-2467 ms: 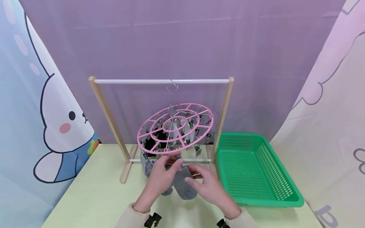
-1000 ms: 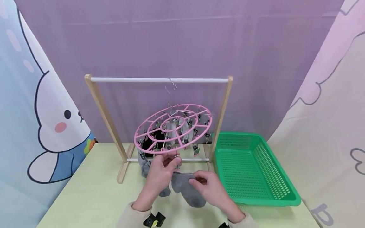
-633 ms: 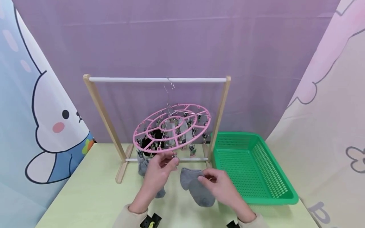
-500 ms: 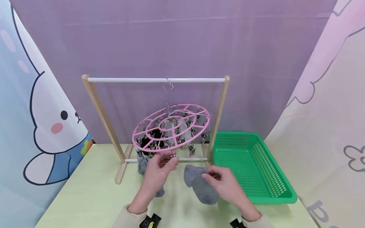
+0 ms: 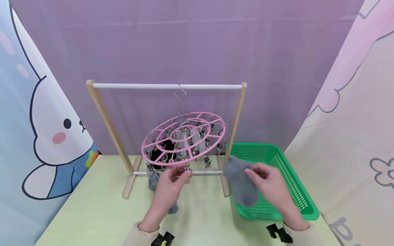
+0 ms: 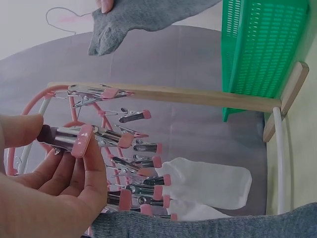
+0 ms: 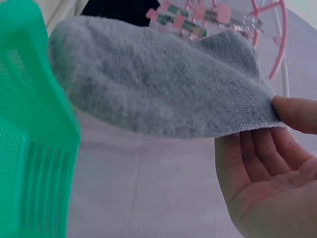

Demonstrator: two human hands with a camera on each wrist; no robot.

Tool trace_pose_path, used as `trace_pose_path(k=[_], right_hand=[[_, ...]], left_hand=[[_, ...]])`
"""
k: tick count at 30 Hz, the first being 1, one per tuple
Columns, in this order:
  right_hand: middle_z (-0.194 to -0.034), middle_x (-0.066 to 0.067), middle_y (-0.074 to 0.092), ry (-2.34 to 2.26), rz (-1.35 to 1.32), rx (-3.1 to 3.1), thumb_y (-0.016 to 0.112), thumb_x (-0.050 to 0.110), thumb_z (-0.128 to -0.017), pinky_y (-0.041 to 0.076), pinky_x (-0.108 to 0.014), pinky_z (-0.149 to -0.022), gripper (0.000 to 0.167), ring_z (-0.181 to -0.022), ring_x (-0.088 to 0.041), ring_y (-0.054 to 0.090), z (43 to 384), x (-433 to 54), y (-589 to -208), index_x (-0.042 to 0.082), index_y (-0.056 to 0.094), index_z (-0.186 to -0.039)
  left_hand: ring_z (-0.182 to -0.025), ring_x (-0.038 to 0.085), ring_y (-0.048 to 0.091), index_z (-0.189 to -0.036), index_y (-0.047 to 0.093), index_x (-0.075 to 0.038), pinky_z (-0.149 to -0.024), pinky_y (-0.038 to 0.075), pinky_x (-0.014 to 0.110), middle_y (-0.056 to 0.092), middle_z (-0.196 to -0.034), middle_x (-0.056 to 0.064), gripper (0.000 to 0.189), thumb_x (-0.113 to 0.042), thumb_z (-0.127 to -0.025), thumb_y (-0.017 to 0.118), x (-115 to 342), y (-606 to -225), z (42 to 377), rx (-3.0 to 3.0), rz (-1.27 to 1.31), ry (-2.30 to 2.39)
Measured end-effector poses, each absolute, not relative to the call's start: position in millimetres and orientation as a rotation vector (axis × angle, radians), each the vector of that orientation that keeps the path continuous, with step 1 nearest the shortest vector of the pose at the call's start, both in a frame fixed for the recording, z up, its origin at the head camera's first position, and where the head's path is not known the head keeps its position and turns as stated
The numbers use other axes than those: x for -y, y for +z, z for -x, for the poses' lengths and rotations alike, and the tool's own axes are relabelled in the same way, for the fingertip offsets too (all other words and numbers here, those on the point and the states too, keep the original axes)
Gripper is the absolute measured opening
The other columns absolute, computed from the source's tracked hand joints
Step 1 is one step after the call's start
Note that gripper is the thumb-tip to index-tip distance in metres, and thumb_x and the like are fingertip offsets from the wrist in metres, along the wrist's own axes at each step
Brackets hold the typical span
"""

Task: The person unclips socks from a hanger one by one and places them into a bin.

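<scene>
A grey sock (image 5: 243, 182) hangs from my right hand (image 5: 272, 182), pinched at its cuff between thumb and fingers, in front of the green basket's left side. My left hand (image 5: 172, 184) is at the near rim of the round pink clip hanger (image 5: 189, 149). In the left wrist view, its thumb and fingers pinch a metal clip (image 6: 69, 139) with pink tips, and no cloth shows between those tips. Another grey sock (image 5: 153, 179) hangs at the hanger's left, partly behind my left hand. White socks (image 6: 205, 183) and a black piece of cloth (image 5: 167, 147) hang further back.
The hanger hooks onto a white rail (image 5: 166, 86) between two wooden posts (image 5: 110, 126). A green plastic basket (image 5: 300, 182) stands on the pale table (image 5: 89, 212), right of the rack. Several metal clips (image 5: 207, 161) dangle beneath the hanger. A purple curtain (image 5: 172, 48) hangs behind.
My right hand has drawn the grey sock away from the clip, moving right and up to the basket's left side. My left hand stays on the clip at the hanger's rim.
</scene>
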State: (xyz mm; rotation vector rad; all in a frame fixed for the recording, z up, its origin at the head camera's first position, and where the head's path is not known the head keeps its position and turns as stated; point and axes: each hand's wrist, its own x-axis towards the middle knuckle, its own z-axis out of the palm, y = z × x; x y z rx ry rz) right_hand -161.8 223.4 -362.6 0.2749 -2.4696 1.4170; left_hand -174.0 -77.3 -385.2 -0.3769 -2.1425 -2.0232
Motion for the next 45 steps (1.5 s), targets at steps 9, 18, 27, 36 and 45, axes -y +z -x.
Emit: trace_pose_path(k=[9,18,27,36,45], right_hand=[[-0.093,-0.008,0.069,1.264,-0.135,2.485,0.068,0.022,-0.100,0.050,-0.026,-0.064,0.019,-0.076,-0.013,0.060,169.0,-248.7,-356.3,0.004,0.074,-0.106],[-0.091,-0.008,0.071,1.169,-0.070,2.544,0.069,0.018,-0.099,0.053,-0.026,-0.064,0.018,-0.078,-0.014,0.063,180.6,-265.8,-388.7,0.001,0.074,-0.104],[-0.087,-0.005,0.071,1.049,-0.081,2.689,0.071,0.010,-0.095,0.051,-0.029,-0.062,0.010,-0.078,-0.018,0.064,187.2,-275.9,-426.9,0.001,0.073,-0.100],[-0.088,-0.005,0.072,1.028,-0.054,2.759,0.068,0.007,-0.096,0.050,-0.030,-0.061,0.011,-0.073,-0.015,0.062,188.0,-277.9,-439.3,0.001,0.074,-0.103],[-0.092,-0.003,0.073,1.043,-0.145,2.623,0.068,0.007,-0.097,0.055,-0.030,-0.070,0.011,-0.083,-0.018,0.068,180.9,-249.6,-413.8,0.005,0.075,-0.105]], left_hand=[[-0.098,0.035,0.066,-0.122,0.066,-0.001,-0.081,0.059,0.031,0.068,-0.108,0.013,0.026,-0.014,-0.098,0.068,74.2,-384.5,176.1,2.166,0.381,-2.006],[-0.094,0.023,0.067,-0.123,0.065,0.001,-0.081,0.059,0.030,0.068,-0.107,0.014,0.028,-0.012,-0.098,0.068,72.1,-385.4,177.0,2.155,0.401,-2.020],[-0.091,0.025,0.068,-0.119,0.065,0.002,-0.080,0.059,0.029,0.069,-0.102,0.013,0.026,-0.011,-0.097,0.069,71.8,-387.3,176.3,2.156,0.392,-2.026],[-0.091,0.026,0.068,-0.120,0.065,0.001,-0.081,0.059,0.030,0.068,-0.102,0.012,0.026,-0.013,-0.097,0.069,72.6,-387.1,176.7,2.152,0.413,-2.003],[-0.094,0.021,0.068,-0.122,0.064,0.002,-0.086,0.057,0.027,0.068,-0.103,0.011,0.031,-0.014,-0.097,0.070,73.7,-384.0,174.4,2.182,0.399,-1.979]])
